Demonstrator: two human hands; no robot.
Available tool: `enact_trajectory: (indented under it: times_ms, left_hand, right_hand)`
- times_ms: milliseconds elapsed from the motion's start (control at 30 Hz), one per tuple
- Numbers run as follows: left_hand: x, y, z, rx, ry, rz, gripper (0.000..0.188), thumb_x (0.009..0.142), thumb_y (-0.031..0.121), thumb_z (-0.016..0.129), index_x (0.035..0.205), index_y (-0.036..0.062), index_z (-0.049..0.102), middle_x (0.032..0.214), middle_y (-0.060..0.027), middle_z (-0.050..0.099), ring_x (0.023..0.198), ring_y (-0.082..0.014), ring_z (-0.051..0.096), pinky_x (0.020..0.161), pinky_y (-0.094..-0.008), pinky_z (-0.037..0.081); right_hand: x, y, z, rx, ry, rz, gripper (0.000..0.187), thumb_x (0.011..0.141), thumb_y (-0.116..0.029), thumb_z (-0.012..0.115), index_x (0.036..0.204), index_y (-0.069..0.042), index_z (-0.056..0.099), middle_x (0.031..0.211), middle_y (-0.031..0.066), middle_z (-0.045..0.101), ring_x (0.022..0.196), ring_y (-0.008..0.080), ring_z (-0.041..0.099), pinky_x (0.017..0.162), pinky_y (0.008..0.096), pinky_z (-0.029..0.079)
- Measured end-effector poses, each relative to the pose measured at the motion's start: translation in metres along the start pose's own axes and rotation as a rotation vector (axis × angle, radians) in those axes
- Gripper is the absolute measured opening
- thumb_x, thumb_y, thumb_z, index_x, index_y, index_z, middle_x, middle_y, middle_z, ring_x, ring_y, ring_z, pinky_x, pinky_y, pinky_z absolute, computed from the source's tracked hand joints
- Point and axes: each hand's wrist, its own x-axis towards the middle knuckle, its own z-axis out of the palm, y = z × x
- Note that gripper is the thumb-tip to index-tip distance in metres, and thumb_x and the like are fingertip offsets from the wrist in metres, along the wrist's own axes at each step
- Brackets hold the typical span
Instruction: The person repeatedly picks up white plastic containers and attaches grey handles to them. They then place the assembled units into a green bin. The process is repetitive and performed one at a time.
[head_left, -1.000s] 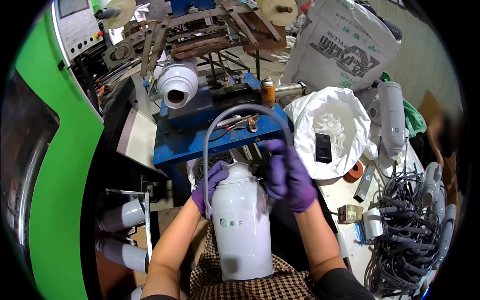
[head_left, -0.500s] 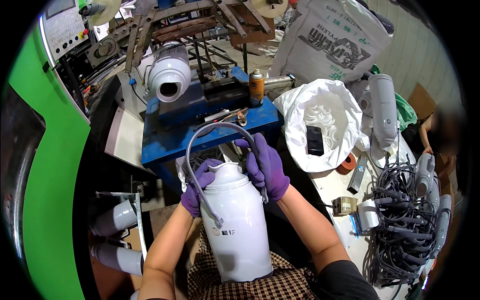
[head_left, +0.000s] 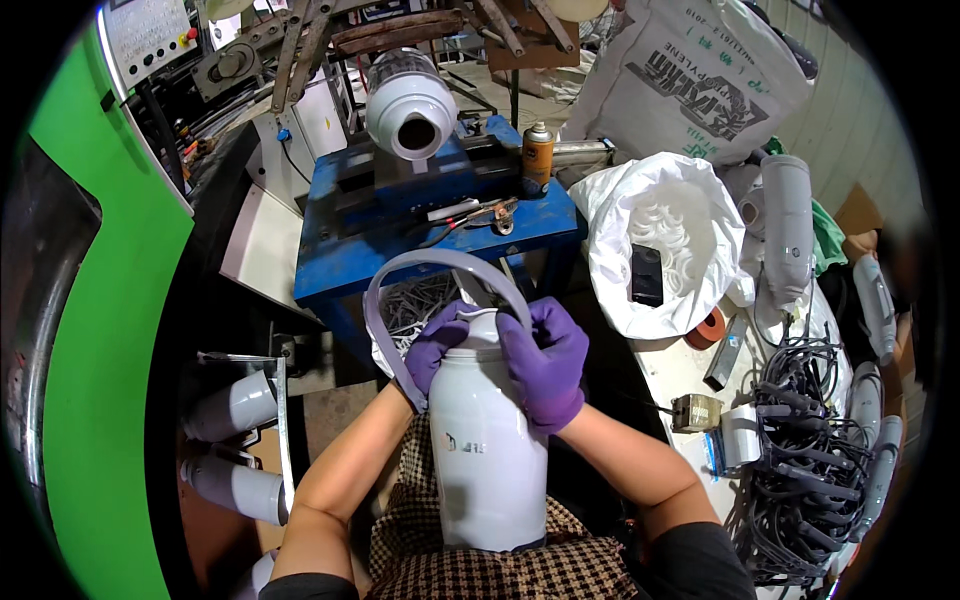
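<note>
A pale grey thermos jug body stands upright on my lap, its open, spouted neck at the top. A grey carrying handle arches over that neck. My left hand, in a purple glove, is closed at the left side of the neck, next to the handle's left arm. My right hand, gloved likewise, has its fingers bent around the handle's right end against the jug's shoulder. The fingertips of both hands are partly hidden.
Ahead, a blue bench carries another jug, a spray can and pliers. To the right are a white sack of white rings with a phone, a pile of grey handles, and a co-worker's hand.
The handle's left end has moved from the jug's front to its left side. My right hand has closed in on the neck. A co-worker's hand now has a jug at the far right.
</note>
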Motion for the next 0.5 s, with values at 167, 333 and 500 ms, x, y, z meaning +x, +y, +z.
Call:
enact_trajectory:
  times_ms: [167, 333, 500]
  left_hand:
    - [0.006, -0.001, -0.005, -0.329, -0.221, -0.040, 0.044, 0.095, 0.021, 0.060, 0.135, 0.0025, 0.053, 0.129, -0.0136, 0.062, 0.117, -0.0211, 0.061, 0.104, -0.0366, 0.049]
    - [0.018, -0.010, 0.009, -0.048, 0.160, 0.079, 0.065, 0.108, 0.051, 0.031, 0.131, -0.0037, 0.060, 0.134, -0.0146, 0.062, 0.127, -0.0238, 0.055, 0.112, -0.0396, 0.039]
    - [0.012, -0.012, 0.016, -0.094, -0.031, 0.471, 0.058, 0.104, 0.051, 0.046, 0.114, -0.0031, 0.064, 0.139, -0.0205, 0.060, 0.133, -0.0294, 0.053, 0.117, -0.0452, 0.035]
  right_hand:
    - [0.001, 0.016, -0.010, -0.343, -0.210, -0.902, 0.019, 0.085, -0.017, 0.078, 0.082, -0.006, 0.062, 0.080, -0.0002, 0.062, 0.072, 0.0086, 0.055, 0.067, 0.0278, 0.046]
    - [0.039, 0.046, -0.043, 0.151, 0.003, 0.039, 0.016, 0.099, -0.020, 0.062, 0.096, -0.004, 0.062, 0.072, -0.0017, 0.054, 0.063, 0.0105, 0.049, 0.083, 0.0387, 0.051]
    - [0.057, 0.079, -0.061, 0.217, -0.205, -0.094, 0.040, 0.100, -0.030, 0.057, 0.127, -0.001, 0.056, 0.090, 0.0033, 0.059, 0.081, 0.0124, 0.055, 0.112, 0.0397, 0.040]
